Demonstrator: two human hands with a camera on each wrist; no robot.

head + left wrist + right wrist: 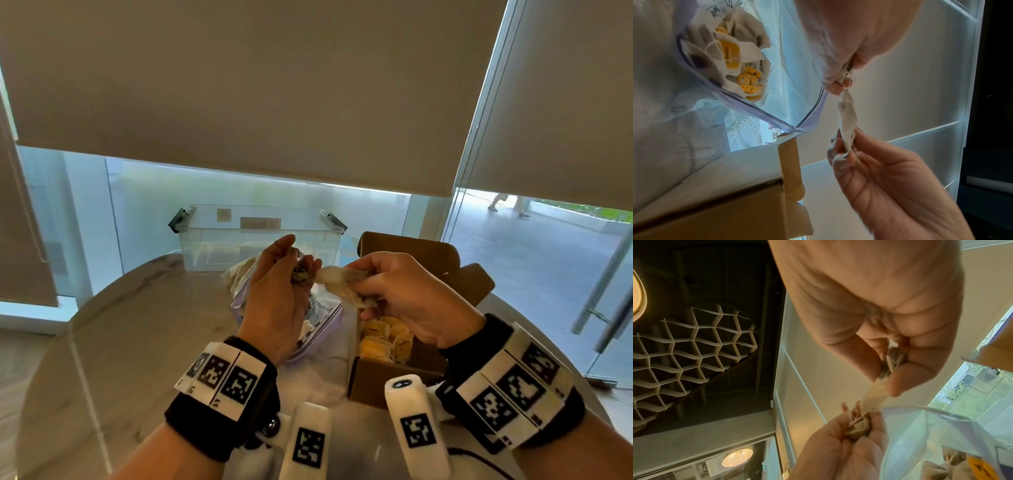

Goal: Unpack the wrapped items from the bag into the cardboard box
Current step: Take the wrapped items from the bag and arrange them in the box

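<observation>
A: Head view first. How far along?

B: Partway, judging by contents. Cardboard box (394,380) open, with several yellow-tagged wrapped items (385,337) already inside. Zip bag (318,318) just left of the box, not yet emptied. Clear plastic bin (257,236) behind the box, to its left.

A: And the hands?

B: Raised above the box's left edge. Left hand (277,301) curled round a small dark bundle, right hand (407,298) pinching the other end of a pale twisted wrapper (337,278) stretched between them.

A: Left wrist view?

B: Same wrapper (847,118) taut between both sets of fingertips, left hand (849,42) pinching the top, right hand (885,183) the bottom. Zip bag (740,100) open above the box (731,211), a good many yellow-tagged items (731,53) left inside.

A: Right wrist view?

B: Right hand (879,321) clamped on one end, left hand (842,444) cupping a string-tied bundle (857,428). Bag (931,434) beside it, box corner (996,355) at the right edge.

A: Remaining work?

B: Probably freeing this one, dropping it in the box, then repeating for the rest.
</observation>
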